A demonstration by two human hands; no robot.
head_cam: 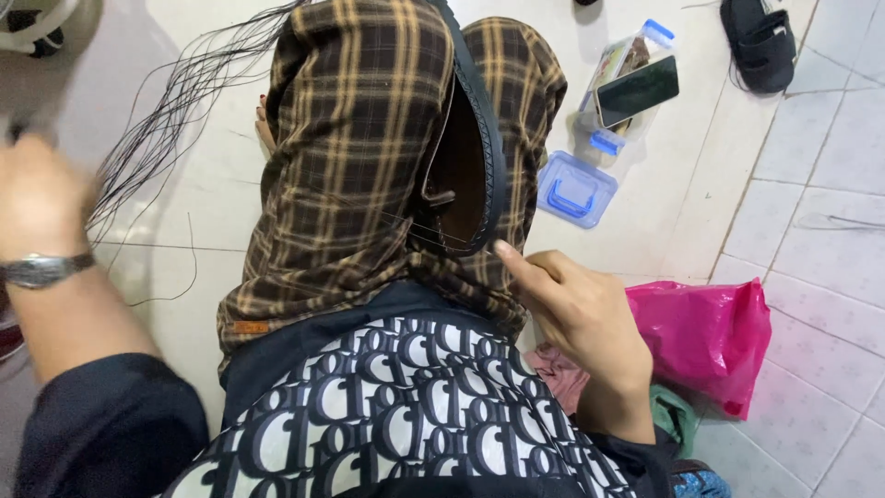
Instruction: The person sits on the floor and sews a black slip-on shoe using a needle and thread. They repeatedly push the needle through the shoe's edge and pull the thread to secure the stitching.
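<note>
head view | shoe (472, 152) wedged sole-outward between plaid-trousered knees, centre | right hand (576, 318) loosely curled, forefinger pressing the shoe's near rim | left hand (37, 198) blurred at far left, seemingly pulling a thin taut thread (387, 217); grip unclear | shoe likely stiff and light, best held by the sole edge | pink bag (710, 332) right

**Single head cam, looking straight down**

Just one view here, worn on the person's head, aimed steeply down over their lap in brown plaid trousers (369, 157) onto the pale tiled floor (811, 184). Pretty close in; no second view.
</note>
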